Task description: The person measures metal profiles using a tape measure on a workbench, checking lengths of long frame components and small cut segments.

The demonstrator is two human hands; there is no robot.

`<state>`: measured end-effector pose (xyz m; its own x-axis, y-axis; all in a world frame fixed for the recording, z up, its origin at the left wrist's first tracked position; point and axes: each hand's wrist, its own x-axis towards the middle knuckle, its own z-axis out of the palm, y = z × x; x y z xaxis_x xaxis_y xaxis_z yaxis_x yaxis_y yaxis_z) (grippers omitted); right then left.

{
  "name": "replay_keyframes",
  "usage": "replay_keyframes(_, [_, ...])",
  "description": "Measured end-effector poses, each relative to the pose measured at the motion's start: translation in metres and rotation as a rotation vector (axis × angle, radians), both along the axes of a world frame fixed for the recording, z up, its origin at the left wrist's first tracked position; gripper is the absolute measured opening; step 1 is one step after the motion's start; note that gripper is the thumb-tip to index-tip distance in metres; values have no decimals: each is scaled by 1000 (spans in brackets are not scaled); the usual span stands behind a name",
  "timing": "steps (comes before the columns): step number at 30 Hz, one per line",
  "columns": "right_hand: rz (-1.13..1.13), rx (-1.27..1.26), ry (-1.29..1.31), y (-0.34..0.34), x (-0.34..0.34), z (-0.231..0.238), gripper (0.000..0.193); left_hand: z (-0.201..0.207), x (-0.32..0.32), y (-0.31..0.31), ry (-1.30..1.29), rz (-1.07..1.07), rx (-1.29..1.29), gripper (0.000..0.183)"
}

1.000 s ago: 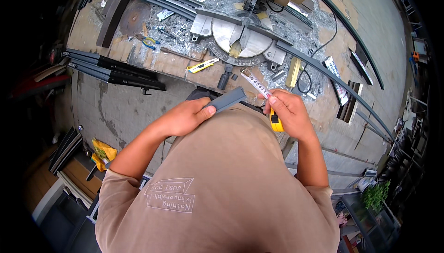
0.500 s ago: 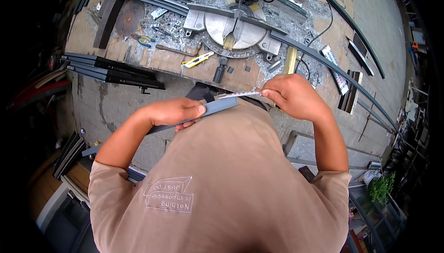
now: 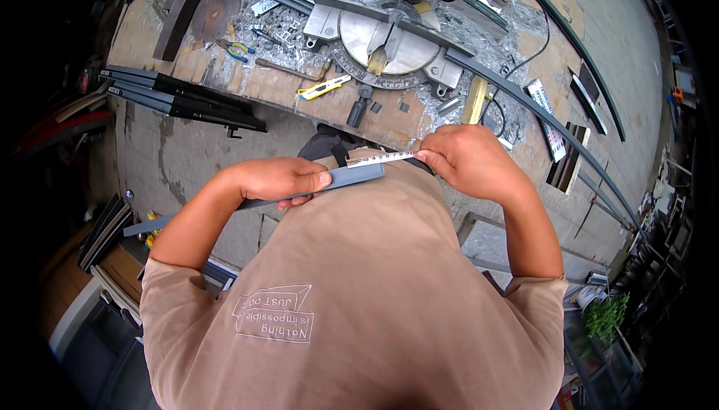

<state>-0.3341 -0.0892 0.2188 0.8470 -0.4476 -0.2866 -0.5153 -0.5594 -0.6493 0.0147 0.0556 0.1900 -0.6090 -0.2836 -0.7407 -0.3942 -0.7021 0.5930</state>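
My left hand [image 3: 273,179] grips a long grey metal strip [image 3: 352,177], held level across my chest; its far end [image 3: 142,226] reaches out to the left past my arm. My right hand [image 3: 468,159] is closed on a tape measure, whose pale blade [image 3: 378,159] stretches leftward along the strip's upper edge. The tape's case is hidden inside the fist. Both hands hover just in front of the workbench's [image 3: 299,107] front edge.
On the bench stand a mitre saw with a round metal table [image 3: 386,43], a yellow utility knife [image 3: 323,87], blue-handled pliers [image 3: 238,50] and metal shavings. Black profiles [image 3: 180,99] stick out at the left. Long curved grey strips [image 3: 539,110] run down the right.
My hands have drawn the strip level and closer to my chest. The tape blade now lies along the strip, and the yellow tape case has vanished inside my right fist.
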Motion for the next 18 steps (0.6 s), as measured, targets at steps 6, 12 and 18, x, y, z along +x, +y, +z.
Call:
replay_keyframes(6, [12, -77, -53, 1, -1, -5, 20, -1, 0, 2, -2, -2, -11, 58])
replay_keyframes(12, [25, -121, -27, 5, -1, 1, 20, 2, -1, 5, -27, 2, -22, 58])
replay_keyframes(18, [24, -131, -17, 7, -1, 3, 21, 3, -1, 6, -40, -7, -21, 58])
